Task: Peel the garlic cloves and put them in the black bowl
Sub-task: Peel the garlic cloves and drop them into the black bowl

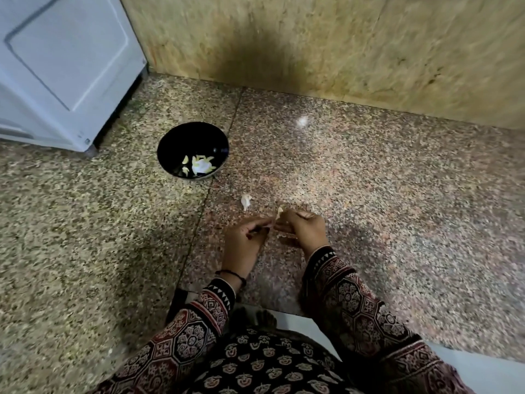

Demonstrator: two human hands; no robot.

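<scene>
Speckled granite floor, tan stone wall; left hand and right hand both tight around one garlic clove

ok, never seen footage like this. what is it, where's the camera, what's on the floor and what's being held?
No machine: a person is working with bare hands. The one picture comes from a wide-angle camera on the person's head, looking down and forward, so the sleeves enter from the bottom. The right hand pinches a clove. The left hand pinches it too, apparently pulling skin, though blur hides detail. On the floor, ahead to the left, stands the black bowl holding peeled cloves and a white scrap. A small white piece, clove or skin, lies between bowl and hands. A white cabinet is top left.
</scene>
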